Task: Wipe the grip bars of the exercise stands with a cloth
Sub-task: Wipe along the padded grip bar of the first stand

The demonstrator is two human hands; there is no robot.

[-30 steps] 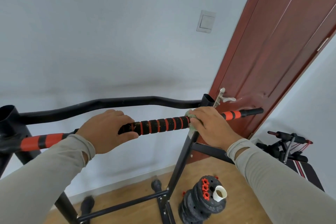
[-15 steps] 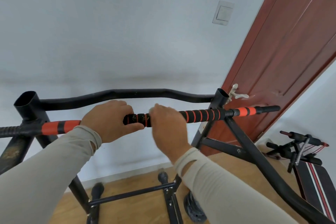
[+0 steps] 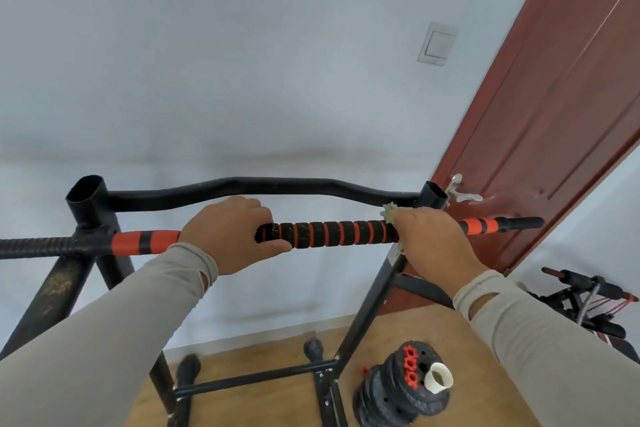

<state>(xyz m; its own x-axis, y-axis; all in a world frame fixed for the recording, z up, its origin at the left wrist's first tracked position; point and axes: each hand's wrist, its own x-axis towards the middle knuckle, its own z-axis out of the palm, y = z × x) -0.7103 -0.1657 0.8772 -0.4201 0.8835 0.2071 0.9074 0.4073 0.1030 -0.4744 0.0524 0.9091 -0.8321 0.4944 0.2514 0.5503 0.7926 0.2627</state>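
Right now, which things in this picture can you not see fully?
Head view only:
- cloth: mostly hidden under the right hand.
- bar: its left end leaves the frame; the left hand covers part.
- bench: cut by the right edge.
- weights: cut by the bottom edge.

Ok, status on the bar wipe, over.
Left hand grips the grip bar mid-span. Right hand holds the cloth wrapped on the bar beside the right upright. Nothing in the way.
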